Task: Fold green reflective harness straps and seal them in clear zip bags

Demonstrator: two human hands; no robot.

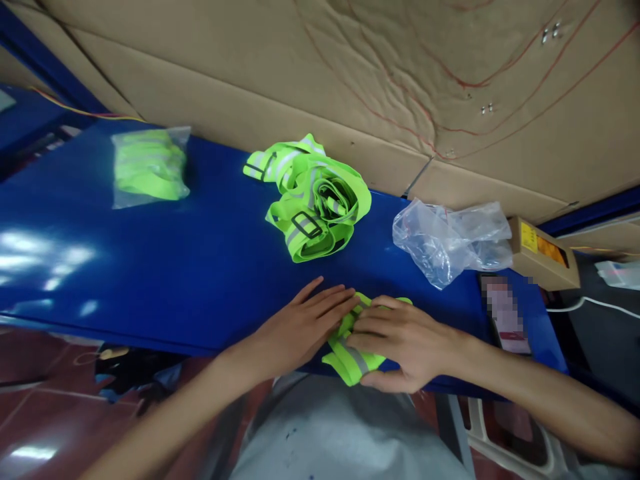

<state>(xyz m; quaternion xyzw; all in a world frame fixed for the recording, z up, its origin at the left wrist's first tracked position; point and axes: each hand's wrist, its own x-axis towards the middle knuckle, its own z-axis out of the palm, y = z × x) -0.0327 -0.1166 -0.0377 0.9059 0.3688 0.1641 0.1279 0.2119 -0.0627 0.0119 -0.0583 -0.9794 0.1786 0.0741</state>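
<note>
A neon green strap with grey reflective stripes point(356, 360) lies folded at the near edge of the blue table, partly covered by my hands. My right hand point(400, 337) rests on top of it, fingers spread over the strap. From the left, my left hand point(310, 323) lies flat with fingers stretched out, its fingertips at the strap's left side. Beyond my hands sits a loose heap of similar green straps point(320, 193) with black buckles. At the far left is a clear bag holding a folded green strap point(150, 167).
The blue table point(210, 267) meets a cardboard-covered panel point(240, 100) at the back. Crumpled clear plastic bags point(450, 237), a cardboard box point(545, 257) and a phone point(505, 313) are on the right. A chair frame point(510, 453) stands below the table at lower right.
</note>
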